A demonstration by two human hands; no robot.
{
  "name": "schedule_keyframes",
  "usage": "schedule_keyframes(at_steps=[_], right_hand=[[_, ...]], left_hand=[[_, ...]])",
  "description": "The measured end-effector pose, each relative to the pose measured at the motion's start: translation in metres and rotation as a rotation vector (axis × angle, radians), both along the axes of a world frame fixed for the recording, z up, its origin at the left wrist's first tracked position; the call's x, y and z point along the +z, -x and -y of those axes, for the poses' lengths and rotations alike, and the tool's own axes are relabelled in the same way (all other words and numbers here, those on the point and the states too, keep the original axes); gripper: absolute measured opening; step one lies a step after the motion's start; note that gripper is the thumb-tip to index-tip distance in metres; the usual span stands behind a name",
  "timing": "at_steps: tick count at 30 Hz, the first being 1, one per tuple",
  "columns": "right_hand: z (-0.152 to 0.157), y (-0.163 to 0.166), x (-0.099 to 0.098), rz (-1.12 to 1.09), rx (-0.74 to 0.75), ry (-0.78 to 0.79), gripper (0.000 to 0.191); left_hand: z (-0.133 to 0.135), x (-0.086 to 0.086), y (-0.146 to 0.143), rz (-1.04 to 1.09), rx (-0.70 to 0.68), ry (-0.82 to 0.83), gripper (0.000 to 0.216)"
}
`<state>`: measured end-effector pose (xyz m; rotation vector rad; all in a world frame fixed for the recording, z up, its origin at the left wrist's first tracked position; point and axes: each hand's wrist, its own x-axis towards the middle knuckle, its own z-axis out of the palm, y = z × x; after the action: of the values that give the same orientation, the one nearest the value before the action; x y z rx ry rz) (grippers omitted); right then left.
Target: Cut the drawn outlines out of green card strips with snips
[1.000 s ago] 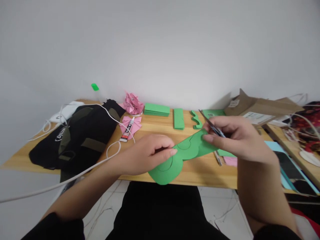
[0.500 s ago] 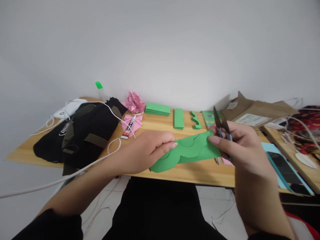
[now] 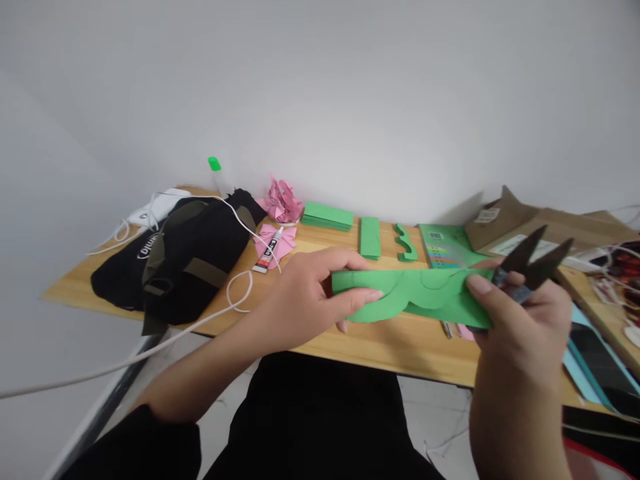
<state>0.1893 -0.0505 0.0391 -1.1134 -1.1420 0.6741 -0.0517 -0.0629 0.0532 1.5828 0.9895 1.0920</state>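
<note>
A strip of green paper stretches between my hands above the table, with curved pencil lines and a partly cut wavy lower edge. My left hand pinches its left end between thumb and fingers. At the right end, the thumb and fingers of my right hand grip the paper and also hold a pair of scissors, blades apart and pointing up to the right. Beyond lie a stack of green paper strips, a smaller green stack and a wavy green cut piece.
On the wooden table, a glue tube rests on folded pink paper near a crumpled pink paper flower. A black bag and white cable are at left. A cardboard box and phone stand right.
My left hand's grip has shifted to the paper's left end, its fingers now behind it. Paper and both hands appear farther right, and the scissors now tilt to the right.
</note>
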Motion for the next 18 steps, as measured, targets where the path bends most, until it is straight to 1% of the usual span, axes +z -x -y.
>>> schedule_keyframes(at_steps=[3,7,10,12,18], right_hand=[[0.003,0.001,-0.006,-0.12,-0.054,0.023,0.017],[0.007,0.006,-0.009,-0.291,-0.132,0.049,0.032],[0.008,0.008,-0.01,-0.365,-0.184,0.07,0.037],[0.009,0.01,-0.011,-0.39,-0.214,0.08,0.038],[0.01,0.019,-0.01,-0.431,-0.267,0.125,0.035]], left_hand=[[0.003,-0.001,-0.009,0.167,0.025,0.077,0.013],[0.003,0.0,-0.021,0.273,-0.006,0.146,0.011],[0.003,-0.001,-0.026,0.297,-0.026,0.12,0.008],[0.003,-0.003,-0.028,0.297,-0.036,0.107,0.01],[0.001,-0.006,-0.029,0.32,-0.042,0.118,0.006]])
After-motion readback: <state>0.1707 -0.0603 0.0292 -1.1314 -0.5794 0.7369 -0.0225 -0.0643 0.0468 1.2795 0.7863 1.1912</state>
